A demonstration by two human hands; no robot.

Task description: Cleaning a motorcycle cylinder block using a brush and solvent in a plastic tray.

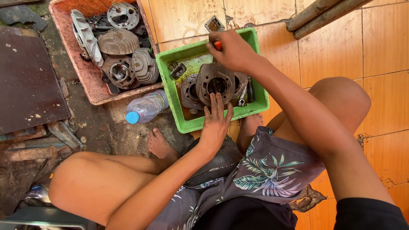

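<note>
An engine cylinder (215, 84) is seen standing in a green tray (175, 101). Its near edge is pressed by the flat, spread fingers of the left hand (216, 122). Just beyond it, an orange-handled tool (217, 45) is gripped by the right hand (232, 51). A plastic bottle (147, 107) lies beside the tray.

I take this for a small engine repair workshop: a green tub (170, 81) and a red tray (85, 72) of greasy engine parts (123, 55) sit on a grimy tiled floor (383, 42).

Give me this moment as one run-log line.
left hand: steadying engine cylinder | right hand: gripping orange-handled tool | site: green tray
</note>
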